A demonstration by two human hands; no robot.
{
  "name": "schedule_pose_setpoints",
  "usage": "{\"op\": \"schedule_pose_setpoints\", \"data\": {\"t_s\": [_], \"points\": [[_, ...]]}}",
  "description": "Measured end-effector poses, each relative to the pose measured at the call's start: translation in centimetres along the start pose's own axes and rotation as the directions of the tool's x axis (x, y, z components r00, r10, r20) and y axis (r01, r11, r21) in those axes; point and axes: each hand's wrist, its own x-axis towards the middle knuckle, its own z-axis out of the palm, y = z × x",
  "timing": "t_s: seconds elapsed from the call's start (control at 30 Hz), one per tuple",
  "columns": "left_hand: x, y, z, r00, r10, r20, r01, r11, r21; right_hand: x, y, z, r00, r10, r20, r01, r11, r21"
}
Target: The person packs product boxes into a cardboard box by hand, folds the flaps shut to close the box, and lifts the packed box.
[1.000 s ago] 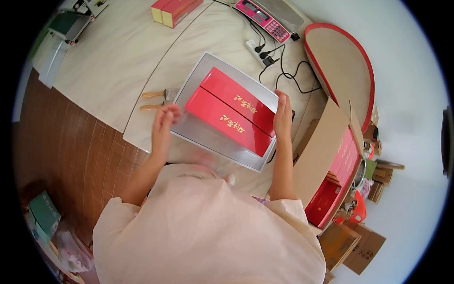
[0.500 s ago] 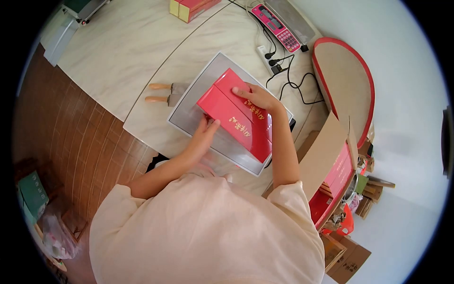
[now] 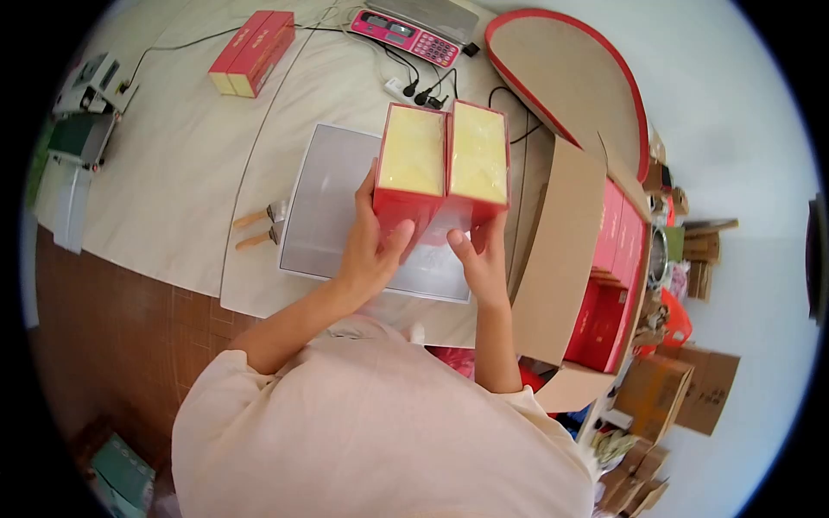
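A pair of red boxes with pale yellow ends stands side by side between my hands, the yellow ends turned up toward me. A narrow gap parts the two boxes at the top. My left hand is closed round the left side, thumb on the near face. On the right side, my right hand grips the other box, its fingers partly hidden behind it. Beneath them lies a grey board with a white rim on the table. Two wooden-handled brushes rest at the board's left edge.
An open cardboard carton holding red boxes stands at the right. Farther back are another pair of red boxes, a pink scale, a power strip with cables, and a red-edged tan panel. A machine sits far left.
My hands have turned the red boxes from showing their gold-lettered face to showing their yellow ends. Both hands now hold opposite sides. The view has shifted, showing more of the carton.
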Motion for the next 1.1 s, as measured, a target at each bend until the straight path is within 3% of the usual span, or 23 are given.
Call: {"op": "schedule_pose_setpoints", "data": {"t_s": [0.07, 0.13, 0.2, 0.27, 0.37, 0.4, 0.47, 0.57, 0.63, 0.7, 0.77, 0.87, 1.1], "points": [[0.1, -1.7, 0.0, 0.957, 0.285, -0.056, -0.277, 0.954, 0.113, -1.4, 0.1, 0.7, 0.996, 0.028, -0.085, -0.022, 0.997, 0.073], [0.2, -3.2, 0.1, 0.939, 0.339, -0.053, -0.335, 0.94, 0.072, -2.4, 0.2, 1.1, 0.989, 0.03, -0.143, -0.016, 0.995, 0.101], [0.2, -3.5, -0.4, 0.915, 0.399, -0.065, -0.398, 0.917, 0.031, -2.8, -0.8, 1.1, 0.992, 0.071, -0.104, -0.057, 0.99, 0.132], [0.0, -2.9, -1.2, 0.974, 0.192, -0.119, -0.21, 0.963, -0.167, -2.5, -1.7, 1.1, 0.986, 0.099, -0.136, -0.088, 0.992, 0.087], [2.0, -2.2, -2.8, 0.99, 0.104, -0.091, -0.126, 0.952, -0.279, -0.9, -0.1, -0.8, 0.984, 0.04, -0.173, -0.018, 0.992, 0.127], [2.6, -1.2, -2.8, 0.991, 0.109, -0.078, -0.126, 0.953, -0.274, 0.0, 0.0, -1.4, 0.974, 0.1, -0.202, -0.064, 0.982, 0.176], [3.8, 1.7, -2.5, 0.992, 0.089, -0.094, -0.091, 0.996, -0.015, 2.1, -0.1, -2.0, 0.959, 0.154, -0.238, -0.099, 0.968, 0.231], [5.2, 3.5, -1.6, 0.998, 0.024, -0.058, -0.023, 1.0, 0.007, 4.6, -0.3, -1.8, 0.937, 0.217, -0.274, -0.168, 0.967, 0.191], [6.0, 3.8, -1.4, 0.999, -0.033, -0.04, 0.033, 0.999, -0.013, 5.4, -0.1, -1.7, 0.948, 0.281, -0.147, -0.231, 0.93, 0.287], [6.7, 3.7, -1.6, 0.995, -0.089, -0.033, 0.088, 0.996, -0.034, 5.3, 0.2, -1.5, 0.946, 0.286, -0.152, -0.219, 0.911, 0.349], [7.1, 3.5, -2.1, 0.993, -0.114, 0.027, 0.115, 0.992, -0.051, 5.0, -0.2, -1.4, 0.953, 0.268, -0.144, -0.209, 0.922, 0.327], [6.8, 4.1, -1.7, 0.988, -0.153, -0.005, 0.153, 0.988, -0.023, 4.6, -0.1, -1.3, 0.956, 0.247, -0.159, -0.192, 0.934, 0.3], [7.0, 3.9, -2.0, 0.988, -0.146, 0.05, 0.147, 0.989, -0.012, 4.6, -0.3, -1.3, 0.958, 0.241, -0.158, -0.192, 0.943, 0.272]]}}
